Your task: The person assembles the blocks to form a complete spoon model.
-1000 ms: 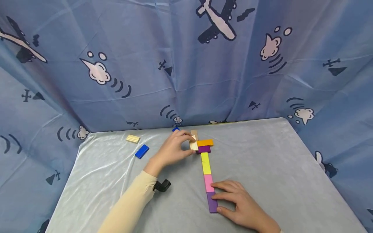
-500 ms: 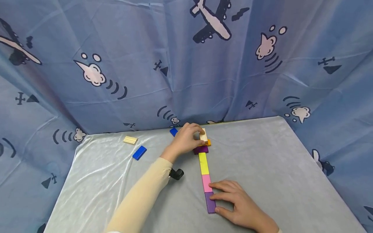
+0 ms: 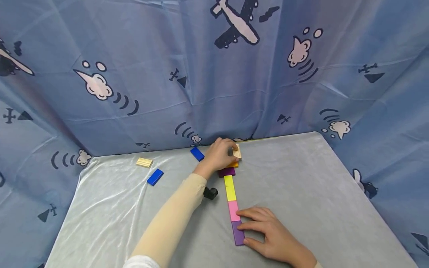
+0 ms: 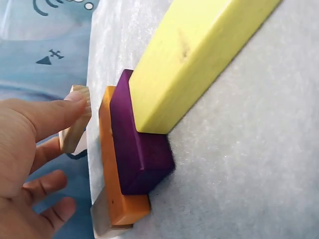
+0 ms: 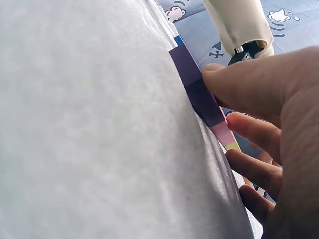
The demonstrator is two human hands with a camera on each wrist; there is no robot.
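My left hand (image 3: 218, 155) pinches a plain wooden block (image 3: 237, 152) between thumb and fingers at the far end of a row of blocks. In the left wrist view that wooden block (image 4: 76, 130) is held just beyond the orange block (image 4: 112, 174). A dark purple block (image 4: 137, 154) lies crosswise against the orange one, with the yellow block (image 3: 229, 188) meeting it. Pink (image 3: 233, 211) and purple (image 3: 238, 233) blocks continue the row toward me. My right hand (image 3: 273, 236) rests beside these two, relaxed fingertips at their right edge. Another wooden block (image 4: 102, 219) lies behind the orange one.
Left of the row lie two blue blocks, a nearer blue block (image 3: 155, 177) and a farther blue block (image 3: 197, 153), plus a ridged wooden block (image 3: 144, 162). Grey cloth covers the table (image 3: 301, 178). A blue printed curtain (image 3: 151, 74) hangs at its back edge.
My left hand has carried the wooden block rightward, from the left side of the orange block to beyond it. The right hand stays by the purple block; the head view has shifted slightly.
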